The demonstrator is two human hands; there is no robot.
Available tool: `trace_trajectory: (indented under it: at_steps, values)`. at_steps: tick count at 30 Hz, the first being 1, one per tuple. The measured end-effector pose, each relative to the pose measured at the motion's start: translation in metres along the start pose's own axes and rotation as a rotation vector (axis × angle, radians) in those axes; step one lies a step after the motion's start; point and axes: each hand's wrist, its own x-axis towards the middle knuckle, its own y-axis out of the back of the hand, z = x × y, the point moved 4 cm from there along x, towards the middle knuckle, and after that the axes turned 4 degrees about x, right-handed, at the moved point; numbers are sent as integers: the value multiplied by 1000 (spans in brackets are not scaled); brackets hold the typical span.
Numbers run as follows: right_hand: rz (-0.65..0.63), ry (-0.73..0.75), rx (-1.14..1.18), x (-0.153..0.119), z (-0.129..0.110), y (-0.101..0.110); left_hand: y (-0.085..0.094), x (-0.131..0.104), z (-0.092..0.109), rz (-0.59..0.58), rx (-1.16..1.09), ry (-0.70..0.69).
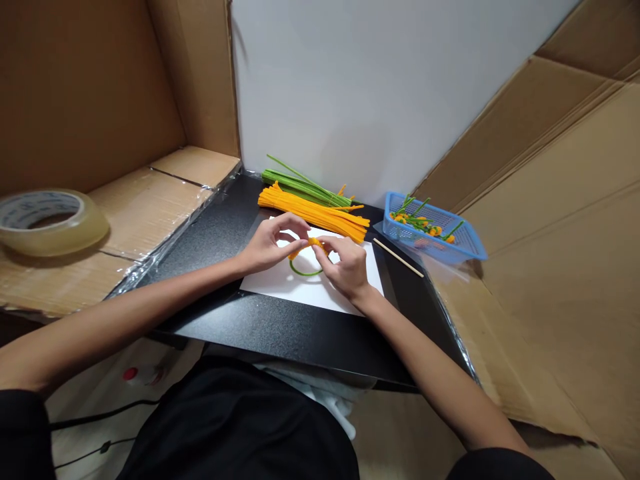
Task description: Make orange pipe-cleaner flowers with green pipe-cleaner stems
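Observation:
Between my two hands, over a white sheet of paper (280,289), is a coiled orange pipe cleaner (314,242). A green pipe cleaner (305,273) curves in a loop below it. My left hand (273,245) pinches the orange piece's left end between thumb and fingers. At the other end my right hand (344,263) has its thumb and fingertips closed on it. Just behind the hands lies a bundle of orange pipe cleaners (315,212), and behind that a bundle of green pipe cleaners (300,187).
A thin wooden stick (399,258) lies right of the paper on the black table (235,327). A blue basket (430,250) at the right holds small orange and green pieces. A tape roll (85,230) rests on cardboard at the left. Cardboard walls (565,200) flank the table.

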Motion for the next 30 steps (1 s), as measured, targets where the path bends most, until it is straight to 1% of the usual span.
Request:
trace_trajectory:
  at_steps: [5, 9, 16, 20, 24, 26, 30]
  values:
    - [-48, -21, 24, 2, -3, 2, -1, 0, 0, -20, -26, 2]
    - [-25, -55, 20, 1, -2, 3, -3, -1, -2, -27, -56, 28]
    - [-23, -34, 0, -2, -1, 0, -2, -1, -4, -52, -11, 33]
    - [-12, -11, 9, -3, -1, -1, -3, 2, -11, -74, -37, 113]
    - [-24, -2, 12, -3, 3, -1, -5, 4, -15, -132, -23, 205]
    - [-42, 2, 8, -3, 5, -1, -4, 5, -14, -148, -6, 225]
    - [-53, 46, 3, -4, 5, -1, -1, 7, -12, -154, 28, 217]
